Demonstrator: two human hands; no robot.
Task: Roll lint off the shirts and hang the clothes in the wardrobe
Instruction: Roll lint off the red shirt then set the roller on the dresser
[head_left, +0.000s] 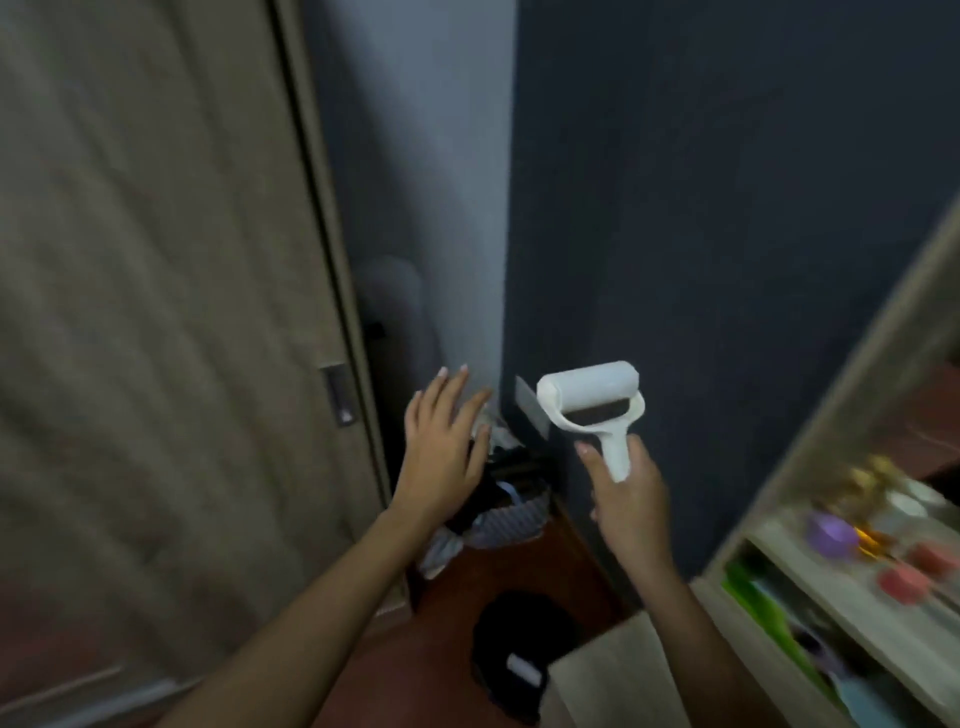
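Note:
My right hand (631, 499) grips the handle of a white lint roller (592, 397), held upright with its roll on top, in front of a dark blue wall. My left hand (444, 447) is raised with straight spread fingers and holds nothing; it hovers over a basket (511, 519) with dark and striped clothes in the corner. The brown wardrobe door (156, 312) fills the left side and looks closed, with a small recessed handle (337, 392) on it. The picture is blurred by motion.
A wooden shelf unit (841, 571) stands at the right with small coloured items and folders. A dark object with a white patch (519, 660) lies on the reddish-brown floor below my hands. A pale grey wall strip (441, 182) runs between wardrobe and blue wall.

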